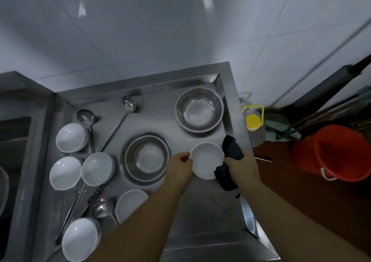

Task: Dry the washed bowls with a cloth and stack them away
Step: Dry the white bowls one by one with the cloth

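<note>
Left hand (179,167) pinches the left rim of a white bowl (206,160), held over the right side of the steel table (200,205). Right hand (242,166) grips a dark cloth (230,151) against the bowl's right edge. Five other white bowls (70,137) sit on the left, two steel bowls (199,109) farther back.

Bare steel (200,211) beneath both forearms

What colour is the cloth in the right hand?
Dark, near black cloth, gripped by the right hand; head view.
</note>
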Demonstrator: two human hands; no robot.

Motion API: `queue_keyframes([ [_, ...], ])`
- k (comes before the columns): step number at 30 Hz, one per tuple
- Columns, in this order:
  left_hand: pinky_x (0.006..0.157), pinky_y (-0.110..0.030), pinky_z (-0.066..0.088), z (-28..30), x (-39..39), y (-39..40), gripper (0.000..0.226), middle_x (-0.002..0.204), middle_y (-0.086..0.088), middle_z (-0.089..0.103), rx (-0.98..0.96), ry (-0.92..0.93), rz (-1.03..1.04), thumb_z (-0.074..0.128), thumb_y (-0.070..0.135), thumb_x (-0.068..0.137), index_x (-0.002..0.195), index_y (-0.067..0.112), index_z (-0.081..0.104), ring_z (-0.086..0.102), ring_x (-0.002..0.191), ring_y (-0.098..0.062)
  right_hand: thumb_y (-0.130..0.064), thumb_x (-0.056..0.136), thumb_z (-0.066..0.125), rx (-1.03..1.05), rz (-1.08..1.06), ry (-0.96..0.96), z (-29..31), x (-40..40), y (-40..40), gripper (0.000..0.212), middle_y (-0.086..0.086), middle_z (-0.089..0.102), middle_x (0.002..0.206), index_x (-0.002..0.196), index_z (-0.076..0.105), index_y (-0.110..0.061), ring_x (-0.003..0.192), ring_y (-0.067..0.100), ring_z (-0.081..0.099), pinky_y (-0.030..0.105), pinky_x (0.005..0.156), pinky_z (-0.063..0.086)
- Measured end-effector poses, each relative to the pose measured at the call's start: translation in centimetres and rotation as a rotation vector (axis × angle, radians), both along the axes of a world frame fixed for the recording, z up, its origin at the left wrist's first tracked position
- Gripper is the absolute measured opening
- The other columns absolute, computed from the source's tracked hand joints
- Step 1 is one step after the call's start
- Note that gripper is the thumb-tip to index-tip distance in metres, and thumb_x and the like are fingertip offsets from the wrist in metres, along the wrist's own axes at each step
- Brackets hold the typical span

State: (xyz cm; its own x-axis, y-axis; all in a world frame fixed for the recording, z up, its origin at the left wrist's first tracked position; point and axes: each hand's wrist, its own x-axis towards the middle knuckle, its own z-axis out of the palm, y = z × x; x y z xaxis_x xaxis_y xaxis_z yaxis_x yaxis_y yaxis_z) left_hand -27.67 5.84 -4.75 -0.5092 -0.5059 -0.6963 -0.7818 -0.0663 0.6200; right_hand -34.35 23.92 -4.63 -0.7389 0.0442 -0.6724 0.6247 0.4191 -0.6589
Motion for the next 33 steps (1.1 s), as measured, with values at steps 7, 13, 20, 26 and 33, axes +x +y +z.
queue_keyframes([
  [7,0.090,-0.044,0.064,-0.7,0.2,-0.2,0.034,0.089,0.017,0.077,-0.023,0.019,0.002,0.064,0.014,0.095,0.082,0.044,0.075,0.074,0.092,-0.019,0.001,0.084,0.070,0.034,0.135,0.081,0.3,-0.4,-0.2,0.037,-0.009,0.039,0.047,0.069,0.040,-0.016,0.042,0.008,0.039,0.019,0.042,0.032],
  [13,0.100,-0.044,0.058,0.8,1.2,-0.8,0.039,0.111,0.008,0.071,-0.048,0.002,-0.063,0.067,0.016,0.096,0.135,0.021,0.069,0.070,0.105,-0.023,-0.024,0.085,0.071,0.170,0.218,0.199,2.1,0.4,0.7,0.018,0.000,0.061,0.071,0.082,0.054,-0.029,0.065,0.018,0.059,0.032,0.054,0.039],
  [20,0.095,-0.030,0.051,2.7,5.9,-3.5,0.044,0.136,0.000,0.069,-0.209,-0.049,-0.224,0.064,0.015,0.097,0.141,0.022,0.065,0.066,0.117,-0.018,-0.019,0.086,0.069,0.192,0.375,0.398,5.7,2.9,-1.2,0.017,0.004,0.057,0.077,0.085,0.053,-0.025,0.067,0.025,0.056,0.042,0.058,0.044],
  [26,0.095,-0.024,0.043,3.7,11.0,-6.8,0.044,0.136,-0.001,0.069,-0.306,-0.117,-0.280,0.063,0.013,0.097,0.141,0.020,0.064,0.065,0.121,-0.020,-0.036,0.097,0.066,0.075,0.612,0.402,6.1,7.4,-5.2,0.020,-0.004,0.060,0.073,0.084,0.052,-0.030,0.063,0.010,0.059,0.025,0.051,0.040],
  [33,0.115,-0.039,0.043,3.0,15.9,-11.8,0.052,0.152,-0.010,0.052,-0.367,-0.247,-0.401,0.062,0.018,0.101,0.152,0.017,0.051,0.054,0.137,-0.029,-0.047,0.100,0.063,-0.010,0.754,0.286,5.1,11.7,-10.2,0.028,-0.003,0.062,0.076,0.085,0.053,-0.026,0.069,0.014,0.062,0.037,0.065,0.053],
])
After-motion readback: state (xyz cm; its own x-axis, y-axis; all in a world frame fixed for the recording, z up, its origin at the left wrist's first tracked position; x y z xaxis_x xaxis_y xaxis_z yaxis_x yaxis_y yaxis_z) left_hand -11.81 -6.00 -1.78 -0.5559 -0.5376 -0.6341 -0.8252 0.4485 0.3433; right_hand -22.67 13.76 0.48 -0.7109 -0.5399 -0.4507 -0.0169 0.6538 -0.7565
